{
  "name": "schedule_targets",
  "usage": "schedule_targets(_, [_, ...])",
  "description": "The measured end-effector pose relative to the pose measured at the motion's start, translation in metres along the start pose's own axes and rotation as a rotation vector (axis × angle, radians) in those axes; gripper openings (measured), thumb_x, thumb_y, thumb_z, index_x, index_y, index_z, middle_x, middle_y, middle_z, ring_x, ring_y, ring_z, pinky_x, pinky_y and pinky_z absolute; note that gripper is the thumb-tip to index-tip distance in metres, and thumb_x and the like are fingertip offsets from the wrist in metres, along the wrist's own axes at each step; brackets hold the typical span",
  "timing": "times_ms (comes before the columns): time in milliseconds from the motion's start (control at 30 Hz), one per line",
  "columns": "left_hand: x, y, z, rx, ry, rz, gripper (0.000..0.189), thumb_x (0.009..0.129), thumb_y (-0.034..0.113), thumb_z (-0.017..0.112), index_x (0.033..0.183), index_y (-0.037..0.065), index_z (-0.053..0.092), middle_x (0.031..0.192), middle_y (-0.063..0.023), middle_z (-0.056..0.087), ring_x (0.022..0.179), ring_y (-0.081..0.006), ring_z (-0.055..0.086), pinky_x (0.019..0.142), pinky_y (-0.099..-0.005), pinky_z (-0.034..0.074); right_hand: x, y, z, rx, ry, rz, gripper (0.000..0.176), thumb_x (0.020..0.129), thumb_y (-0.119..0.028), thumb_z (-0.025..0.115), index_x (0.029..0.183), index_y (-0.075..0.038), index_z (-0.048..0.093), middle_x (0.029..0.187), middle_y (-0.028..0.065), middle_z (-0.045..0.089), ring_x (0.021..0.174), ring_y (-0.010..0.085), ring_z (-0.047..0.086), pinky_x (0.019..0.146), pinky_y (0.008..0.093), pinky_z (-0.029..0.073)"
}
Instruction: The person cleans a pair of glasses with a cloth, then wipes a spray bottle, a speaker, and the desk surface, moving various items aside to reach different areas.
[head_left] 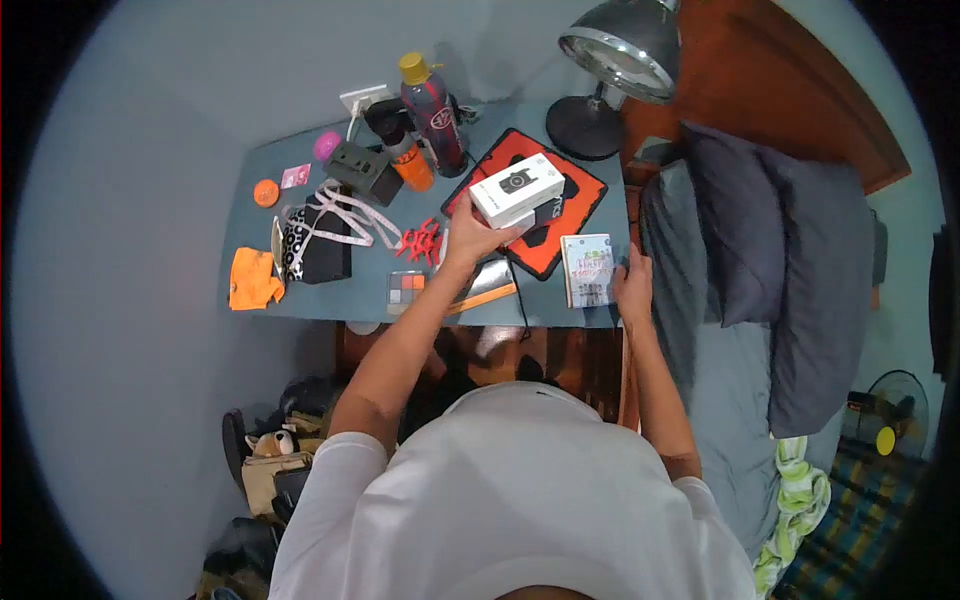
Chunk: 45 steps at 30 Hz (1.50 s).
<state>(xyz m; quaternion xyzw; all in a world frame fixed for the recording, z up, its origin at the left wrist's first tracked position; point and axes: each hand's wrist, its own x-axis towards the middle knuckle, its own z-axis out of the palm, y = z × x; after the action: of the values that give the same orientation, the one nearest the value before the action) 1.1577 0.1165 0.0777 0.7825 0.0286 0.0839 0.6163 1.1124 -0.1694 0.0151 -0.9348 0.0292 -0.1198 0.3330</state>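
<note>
My left hand (pixel 468 238) is closed at the near left end of a white box (pixel 518 188) with a picture of a black camera on it. The box sits tilted above the orange-and-black mouse pad (pixel 588 205), over a smaller white item and a dark one, both partly hidden. At the desk's right edge, my right hand (pixel 634 285) has its index finger stretched out and its thumb apart. That thumb is close to the right side of a small book (pixel 588 270) with a light illustrated cover; whether it touches cannot be made out.
On the blue desk (pixel 375 258) stand a spray can (pixel 435 115), an orange bottle (pixel 410 165), a dark grey box (pixel 363 172) and a lamp (pixel 588 128). A measuring tape (pixel 345 215), red figure (pixel 420 242), palette (pixel 405 288) and orange cloth (pixel 254 279) lie leftward. A bed with pillows (pixel 745 230) adjoins.
</note>
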Motion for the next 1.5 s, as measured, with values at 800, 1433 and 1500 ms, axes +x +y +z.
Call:
schedule_targets(800, [0.029, -0.043, -0.017, 0.125, -0.082, -0.017, 0.09, 0.054, 0.01, 0.086, 0.128, 0.002, 0.035, 0.122, -0.0148, 0.047, 0.118, -0.0252, 0.047, 0.102, -0.04, 0.039, 0.165, -0.088, 0.056, -0.328, -0.188, -0.476, 0.079, 0.064, -0.007, 0.07, 0.135, -0.016, 0.037, 0.125, 0.0124, 0.044, 0.119, 0.0344, 0.043, 0.094, 0.0487, 0.039])
schedule_targets(1433, [0.072, -0.05, 0.025, 0.117, -0.39, 0.069, 0.105, 0.053, 0.018, 0.085, 0.137, 0.0, 0.026, 0.129, -0.0205, 0.044, 0.121, -0.0355, 0.045, 0.1, -0.0413, 0.039, 0.178, -0.116, 0.009, -0.152, -0.569, -0.627, 0.072, 0.062, -0.01, 0.069, 0.127, -0.003, 0.042, 0.126, 0.0182, 0.046, 0.118, 0.0365, 0.045, 0.101, 0.0423, 0.036])
schedule_targets(1500, [0.061, -0.06, 0.023, 0.308, -0.319, 0.06, 0.108, 0.053, 0.022, 0.087, 0.138, -0.003, 0.024, 0.133, -0.0213, 0.041, 0.125, -0.0329, 0.042, 0.105, -0.0381, 0.033, 0.211, -0.081, 0.027, 0.019, -0.563, -0.588, 0.064, 0.065, -0.007, 0.065, 0.125, -0.001, 0.044, 0.126, 0.0165, 0.046, 0.121, 0.0317, 0.043, 0.103, 0.0406, 0.034])
